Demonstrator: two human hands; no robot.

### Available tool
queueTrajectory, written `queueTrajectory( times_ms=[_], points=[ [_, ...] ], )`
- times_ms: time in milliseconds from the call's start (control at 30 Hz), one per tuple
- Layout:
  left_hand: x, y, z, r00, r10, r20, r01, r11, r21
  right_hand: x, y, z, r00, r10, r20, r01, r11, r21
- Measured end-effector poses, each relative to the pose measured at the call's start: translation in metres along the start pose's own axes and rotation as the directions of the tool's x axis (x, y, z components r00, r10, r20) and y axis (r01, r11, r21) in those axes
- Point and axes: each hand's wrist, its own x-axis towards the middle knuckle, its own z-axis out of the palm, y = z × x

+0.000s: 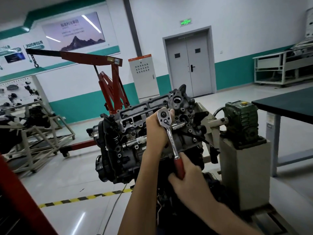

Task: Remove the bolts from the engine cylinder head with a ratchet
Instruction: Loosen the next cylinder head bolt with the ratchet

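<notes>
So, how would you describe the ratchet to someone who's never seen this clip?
Find the dark engine mid-floor, before the red hoist. A person holds the ratchet against its cylinder head. Unlike the plain chrome bars lodged nearby, it has a round head and red handle.

Dim, cool indoor light from overhead tubes, which show as white streaks reflected in the glossy mountain wall poster (76,31), upper left. Glare patch on the pale polished floor (81,219), lower left. The glowing green exit sign (185,22) blooms. Small highlights on the chrome ratchet with red handle (166,122). Wide-angle bending at the edges. Soft overall, corners dark, bottom foreground blurred.
</notes>
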Motion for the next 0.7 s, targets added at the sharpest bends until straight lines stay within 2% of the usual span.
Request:
queueTrajectory(
  times_ms=[67,167,267,300,367,433,500,600,633,700],
  points=[
    [0.007,0.000,-0.004,0.999,-0.002,0.039,0.000,0.998,0.058,0.009,0.002,-0.043,0.992,-0.053,0.110,0.073,0.980,-0.187],
    [0.012,0.001,-0.006,0.992,0.020,0.128,-0.036,0.992,0.125,0.039,-0.009,-0.108,0.958,-0.076,0.277,0.204,0.859,-0.470],
    [0.013,0.001,-0.004,0.991,0.001,0.130,-0.013,0.996,0.090,0.063,-0.013,-0.133,0.954,-0.113,0.278,0.266,0.750,-0.605],
    [0.011,0.000,-0.002,0.995,0.000,0.104,-0.007,0.998,0.070,0.063,-0.010,-0.131,0.961,-0.113,0.254,0.249,0.758,-0.603],
    [0.006,-0.002,0.003,0.999,0.009,0.037,-0.010,0.999,0.038,0.045,0.001,-0.109,0.978,-0.121,0.168,0.191,0.842,-0.505],
    [0.002,-0.002,0.007,1.000,0.014,-0.004,-0.014,1.000,0.004,0.018,0.010,-0.069,0.992,-0.122,0.015,0.121,0.940,-0.320],
    [0.001,0.000,0.010,0.999,0.019,-0.032,-0.019,1.000,-0.018,0.001,0.010,-0.023,0.994,-0.047,-0.101,0.035,0.992,-0.124],
    [0.001,0.000,0.011,0.998,0.035,-0.055,-0.034,0.999,0.015,-0.003,0.005,0.020,0.993,0.050,-0.102,-0.041,0.995,0.088],
    [0.001,0.000,0.009,0.998,0.030,-0.049,-0.030,0.999,0.012,-0.002,0.003,0.019,0.995,0.046,-0.089,-0.039,0.995,0.087],
    [0.002,0.000,0.006,1.000,0.014,0.005,-0.014,1.000,-0.001,0.002,0.003,-0.007,0.999,-0.009,-0.035,0.008,1.000,-0.028]
  ],
)
